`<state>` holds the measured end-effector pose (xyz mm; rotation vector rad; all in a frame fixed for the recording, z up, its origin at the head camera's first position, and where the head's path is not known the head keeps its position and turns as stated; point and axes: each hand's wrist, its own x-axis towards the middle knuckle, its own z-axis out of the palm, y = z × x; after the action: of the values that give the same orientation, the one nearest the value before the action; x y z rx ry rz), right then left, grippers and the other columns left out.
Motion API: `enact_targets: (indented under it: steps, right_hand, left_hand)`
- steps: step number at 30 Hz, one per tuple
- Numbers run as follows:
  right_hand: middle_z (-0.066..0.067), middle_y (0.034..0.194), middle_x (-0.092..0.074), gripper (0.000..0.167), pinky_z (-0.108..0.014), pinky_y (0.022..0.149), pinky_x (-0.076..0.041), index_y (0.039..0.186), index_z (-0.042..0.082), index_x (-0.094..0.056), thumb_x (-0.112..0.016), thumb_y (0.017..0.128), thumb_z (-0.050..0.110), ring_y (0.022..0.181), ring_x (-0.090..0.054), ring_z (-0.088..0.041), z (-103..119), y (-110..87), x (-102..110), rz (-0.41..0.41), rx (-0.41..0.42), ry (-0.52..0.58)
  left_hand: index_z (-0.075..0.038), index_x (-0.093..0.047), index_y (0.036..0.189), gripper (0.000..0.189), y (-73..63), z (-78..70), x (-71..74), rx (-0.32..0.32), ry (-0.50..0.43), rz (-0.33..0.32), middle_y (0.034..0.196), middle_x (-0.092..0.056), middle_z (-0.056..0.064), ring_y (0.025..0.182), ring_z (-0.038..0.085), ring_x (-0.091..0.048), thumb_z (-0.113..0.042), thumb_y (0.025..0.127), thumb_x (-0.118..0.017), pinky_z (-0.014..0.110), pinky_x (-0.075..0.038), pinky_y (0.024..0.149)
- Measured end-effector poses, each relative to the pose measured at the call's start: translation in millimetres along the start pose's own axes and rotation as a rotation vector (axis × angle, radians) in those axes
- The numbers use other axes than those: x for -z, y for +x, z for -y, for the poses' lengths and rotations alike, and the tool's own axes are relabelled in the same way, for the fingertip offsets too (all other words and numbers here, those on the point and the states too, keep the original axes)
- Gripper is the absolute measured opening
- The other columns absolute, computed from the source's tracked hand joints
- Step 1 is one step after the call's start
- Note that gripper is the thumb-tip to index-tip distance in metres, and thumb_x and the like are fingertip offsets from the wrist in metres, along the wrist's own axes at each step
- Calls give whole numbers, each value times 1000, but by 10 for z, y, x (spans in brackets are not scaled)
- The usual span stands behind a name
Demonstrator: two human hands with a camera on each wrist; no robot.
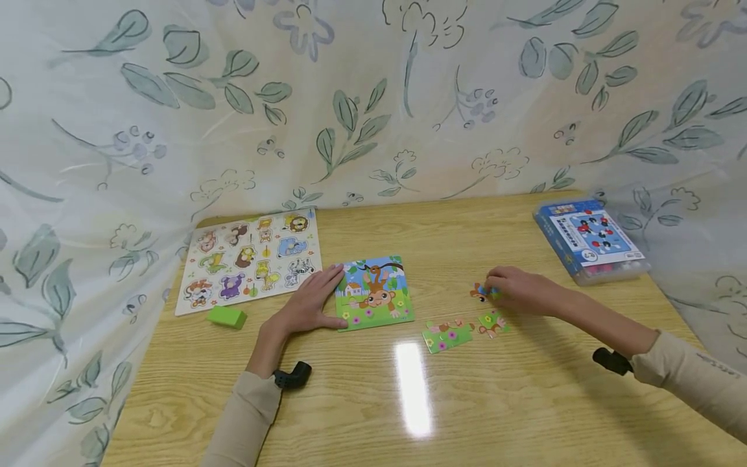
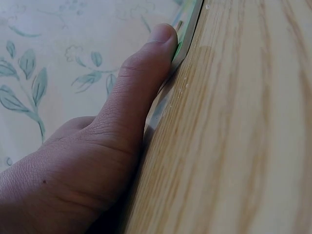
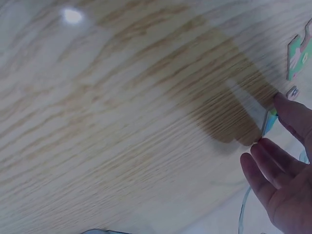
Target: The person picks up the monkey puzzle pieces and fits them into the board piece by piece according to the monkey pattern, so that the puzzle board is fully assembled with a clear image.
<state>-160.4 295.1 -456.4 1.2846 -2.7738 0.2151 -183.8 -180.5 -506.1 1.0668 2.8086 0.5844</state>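
A square monkey picture puzzle [image 1: 376, 288] lies on the table in the head view. Along its left edge rests my left hand [image 1: 306, 301], fingers extended at the upper corner and thumb at the lower one. The left wrist view shows the thumb [image 2: 146, 68] against the board's rim. Farther right, my right hand [image 1: 522, 290] pinches a blue and green puzzle piece [image 3: 269, 122] between thumb and fingertips, its far part hidden by the fingers. Just below it are a green piece with a flower [image 1: 492, 322] and a joined green strip [image 1: 449, 336].
At the back left lies an animal peg board [image 1: 251, 259], with a green block [image 1: 227, 316] in front of it. A blue boxed molecule set [image 1: 592, 240] stands at the back right. Floral cloth [image 1: 373, 97] hangs behind the wooden table [image 1: 350, 408].
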Motion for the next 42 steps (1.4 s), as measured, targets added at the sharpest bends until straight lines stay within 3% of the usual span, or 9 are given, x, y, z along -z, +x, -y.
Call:
enact_targets:
  steps: [5,12,18,23,33,42]
  right_hand:
    - [-7,99,-61,27,-30,65,-53,99,13,-67,-79,77,3,86,-60,-21,-53,-10,-5,28,-8,19]
    - [-4,97,-61,30,-30,63,-53,98,14,-68,-82,73,6,86,-59,-19,-95,-22,-26,1,28,-18]
    - [-7,105,-63,29,-35,72,-57,100,12,-68,-82,75,8,96,-63,-23,-119,-14,-18,43,31,-39]
    - [-5,107,-65,34,-35,73,-58,102,12,-68,-84,72,14,97,-66,-22,-140,-14,-12,30,58,-82]
    - [-5,108,-64,32,-35,72,-57,106,11,-65,-79,77,14,95,-63,-21,-174,-13,8,63,57,-22]
    - [-3,100,-62,32,-31,66,-56,100,11,-67,-83,73,11,86,-64,-16,-230,-2,-56,-35,154,-80]
  left_hand:
    - [-10,-16,157,112,-5,-8,3,-1,-8,-10,165,-13,6,152,29,-12,-64,76,-70,53,-14,121]
    - [-10,-14,157,111,-9,-16,-9,9,-14,8,165,-12,5,153,27,-11,-61,76,-72,52,-13,122]
    - [-11,-14,157,111,-5,-19,-15,11,-11,10,165,-11,4,153,26,-10,-61,77,-72,51,-12,123]
    - [-10,-14,157,111,5,-14,-18,6,-4,6,165,-11,4,153,26,-10,-62,77,-71,51,-12,123]
    - [-9,-14,157,112,-4,-10,-1,1,11,7,165,-11,5,153,27,-10,-64,77,-70,51,-13,123]
    - [-10,-14,157,112,-7,8,5,0,8,4,165,-11,5,153,27,-10,-64,77,-70,52,-13,122]
